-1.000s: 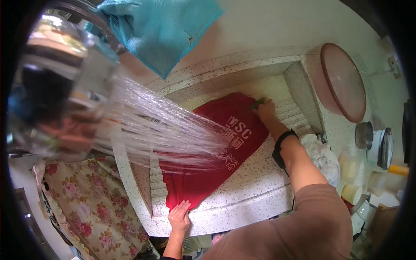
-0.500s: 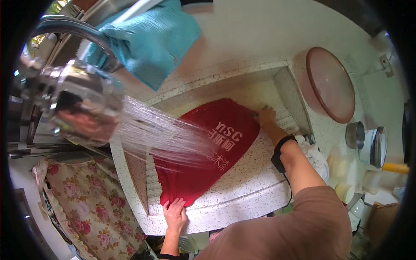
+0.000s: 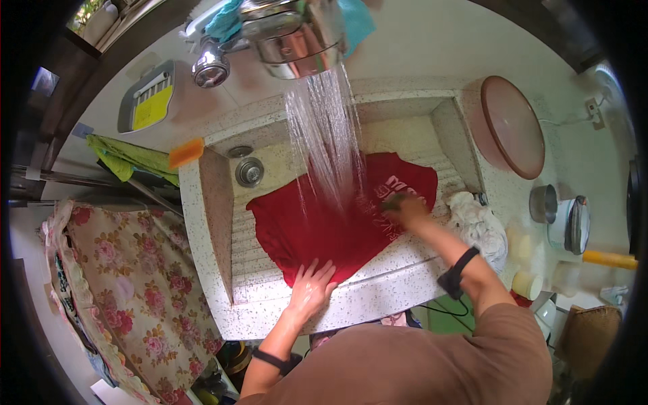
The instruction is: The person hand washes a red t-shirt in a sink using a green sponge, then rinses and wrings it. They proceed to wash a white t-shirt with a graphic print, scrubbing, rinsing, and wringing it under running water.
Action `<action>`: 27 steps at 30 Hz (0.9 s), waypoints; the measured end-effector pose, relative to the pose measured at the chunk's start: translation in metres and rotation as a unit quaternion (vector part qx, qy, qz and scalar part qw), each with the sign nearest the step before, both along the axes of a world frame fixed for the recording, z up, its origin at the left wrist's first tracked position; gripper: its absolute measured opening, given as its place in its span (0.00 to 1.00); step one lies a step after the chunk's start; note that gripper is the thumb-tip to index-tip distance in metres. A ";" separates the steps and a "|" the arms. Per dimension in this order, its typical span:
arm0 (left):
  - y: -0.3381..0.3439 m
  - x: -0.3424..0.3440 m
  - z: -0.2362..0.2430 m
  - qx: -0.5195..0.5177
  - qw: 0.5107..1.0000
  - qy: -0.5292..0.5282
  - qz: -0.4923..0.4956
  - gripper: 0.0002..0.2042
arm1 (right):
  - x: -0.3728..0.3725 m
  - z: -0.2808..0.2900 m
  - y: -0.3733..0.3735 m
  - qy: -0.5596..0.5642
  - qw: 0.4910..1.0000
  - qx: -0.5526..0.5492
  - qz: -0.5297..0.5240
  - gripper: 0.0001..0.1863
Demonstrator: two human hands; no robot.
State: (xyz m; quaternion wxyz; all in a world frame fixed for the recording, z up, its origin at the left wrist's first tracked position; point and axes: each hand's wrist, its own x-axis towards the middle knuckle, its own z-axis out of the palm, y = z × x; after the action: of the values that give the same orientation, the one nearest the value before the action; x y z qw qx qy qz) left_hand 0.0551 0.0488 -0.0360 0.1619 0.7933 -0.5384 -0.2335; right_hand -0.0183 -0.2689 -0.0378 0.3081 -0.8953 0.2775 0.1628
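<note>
A wet red cloth with white printing is spread over the ribbed slope of a speckled stone sink. Water pours onto its middle from a chrome faucet. My left hand lies open on the cloth's near edge, fingers stretched out and slightly apart. Over the printed part, toward the cloth's right side, is my right hand. Its fingers are smeared by motion and look dark at the tips, so whether they hold anything cannot be made out.
A pinkish basin leans at the back right. White cloth lies bunched on the right rim, near a metal cup. An orange sponge sits on the left corner, and a drain shows at the back left.
My view has shifted, bringing the drain and left corner into sight. My right hand has moved from the cloth's far right edge onto the printing. The left hand's fingers now lie further onto the cloth.
</note>
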 end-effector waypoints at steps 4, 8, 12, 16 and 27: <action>0.039 -0.005 0.007 0.026 0.998 0.035 0.047 0.18 | 0.036 -0.023 0.129 -0.292 0.902 0.255 0.191 0.18; 0.052 -0.002 0.005 0.012 0.990 0.063 0.126 0.15 | 0.052 -0.111 -0.022 -0.278 0.951 -0.049 0.125 0.17; 0.048 0.000 0.008 0.013 0.989 0.067 0.131 0.15 | 0.058 -0.122 -0.117 0.060 0.953 -0.296 -0.021 0.18; 0.043 0.003 0.012 0.011 0.991 0.062 0.122 0.15 | 0.083 -0.109 0.038 -0.192 0.945 0.168 0.203 0.19; 0.023 0.035 0.016 0.129 0.945 0.198 0.227 0.19 | 0.060 -0.127 -0.164 0.111 0.975 -0.190 -0.017 0.24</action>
State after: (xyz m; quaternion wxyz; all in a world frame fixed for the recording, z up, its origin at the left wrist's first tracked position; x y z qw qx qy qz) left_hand 0.0897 0.0720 -0.0198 0.2102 0.8464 -0.2666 -0.4104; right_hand 0.0420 -0.4326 -0.1649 0.1025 -0.9088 0.3513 0.2003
